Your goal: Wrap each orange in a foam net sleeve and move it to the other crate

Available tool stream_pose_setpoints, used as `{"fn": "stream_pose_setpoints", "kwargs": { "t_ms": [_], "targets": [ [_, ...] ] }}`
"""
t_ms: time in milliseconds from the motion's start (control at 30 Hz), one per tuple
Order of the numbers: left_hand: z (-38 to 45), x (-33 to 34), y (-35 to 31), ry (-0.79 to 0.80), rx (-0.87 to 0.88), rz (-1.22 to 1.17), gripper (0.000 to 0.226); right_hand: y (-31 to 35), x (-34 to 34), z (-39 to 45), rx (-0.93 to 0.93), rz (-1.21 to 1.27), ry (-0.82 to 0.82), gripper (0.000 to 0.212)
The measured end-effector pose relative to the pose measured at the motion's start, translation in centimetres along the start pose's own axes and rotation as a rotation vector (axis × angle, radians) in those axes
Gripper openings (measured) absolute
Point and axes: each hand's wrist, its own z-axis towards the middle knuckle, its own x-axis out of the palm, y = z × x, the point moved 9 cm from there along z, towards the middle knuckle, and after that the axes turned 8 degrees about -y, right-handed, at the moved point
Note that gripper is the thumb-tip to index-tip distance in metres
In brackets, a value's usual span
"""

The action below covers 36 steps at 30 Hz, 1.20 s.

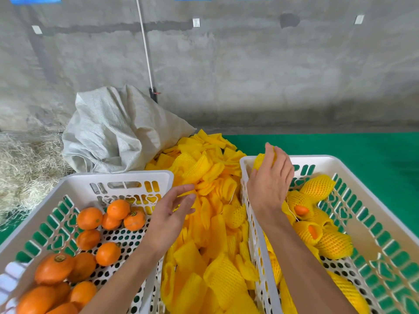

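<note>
My right hand (271,177) holds a wrapped orange (263,160), fingers curled round its foam net, over the far rim of the right crate (385,214), where other sleeved fruit lies. I'd lower it in gently, not drop it. My left hand (172,214), fingers loose and holding nothing, hovers at the sleeve pile (210,223) beside the left crate (74,184) of bare oranges (89,218).

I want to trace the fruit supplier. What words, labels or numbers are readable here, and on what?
No text is readable.
Small round stickers on the bare oranges in the left white plastic crate: too blurred to read.
White wall tags: blank or too small to tell.
Yellow foam net sleeves, grey woven sack: no print visible.
</note>
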Motion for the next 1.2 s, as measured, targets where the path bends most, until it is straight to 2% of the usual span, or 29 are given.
{"fn": "stream_pose_setpoints", "kwargs": {
  "t_ms": [100, 200, 233, 300, 367, 433, 467, 633, 733, 867, 1000, 1067, 1133, 1200],
  "targets": [
    [0.0, -0.2, 0.2, -0.010, -0.003, 0.041, 0.028, 0.9, 0.3, -0.5, -0.034, 0.037, 0.029, 0.061],
    [0.0, -0.4, 0.1, -0.024, 0.008, 0.097, 0.024, 3.5, 1.6, -1.6, -0.207, 0.141, 0.153, 0.044],
    [0.0, -0.5, 0.0, -0.034, 0.014, 0.103, 0.025, 4.5, 2.7, -2.6, -0.279, 0.198, 0.266, 0.037],
    [-0.1, -0.6, -0.2, -0.057, 0.017, 0.105, 0.026, 6.0, 5.2, -5.8, -0.347, 0.292, 0.596, 0.030],
    [-0.1, -0.6, -0.3, -0.066, 0.022, 0.116, 0.023, 6.4, 7.9, -10.0, -0.370, 0.216, 0.933, 0.039],
    [-0.1, -0.4, -0.3, -0.065, 0.025, 0.142, 0.019, 5.6, 9.6, -13.0, -0.419, 0.066, 1.142, 0.055],
    [-0.2, -0.3, -0.3, -0.063, 0.027, 0.158, 0.018, 5.3, 10.1, -13.4, -0.429, 0.032, 1.174, 0.057],
    [-0.5, 0.3, -0.9, -0.036, 0.104, 0.233, 0.018, 4.7, 10.9, -13.1, -0.396, 0.076, 1.187, 0.031],
    [-0.7, 0.1, -1.7, -0.071, 0.152, 0.226, 0.018, 4.4, 11.4, -13.3, -0.389, 0.071, 1.210, 0.025],
    [-0.6, -1.7, -2.4, -0.228, 0.225, 0.220, 0.019, 4.1, 12.1, -13.9, -0.309, 0.080, 1.310, 0.039],
    [0.6, -5.1, -1.1, -0.411, 0.193, 0.219, 0.022, 4.2, 11.9, -14.8, -0.324, 0.091, 1.385, 0.050],
    [1.1, -7.5, 0.7, -0.462, 0.181, 0.368, 0.023, 4.1, 11.8, -15.1, -0.323, 0.097, 1.411, 0.042],
    [1.6, -9.4, 4.0, -0.394, 0.104, 0.722, 0.027, 4.2, 11.6, -15.2, -0.302, 0.122, 1.433, 0.032],
    [1.4, -11.5, 9.0, -0.276, -0.139, 1.091, 0.040, 4.5, 11.2, -15.2, -0.280, 0.154, 1.447, 0.026]
  ]
}}
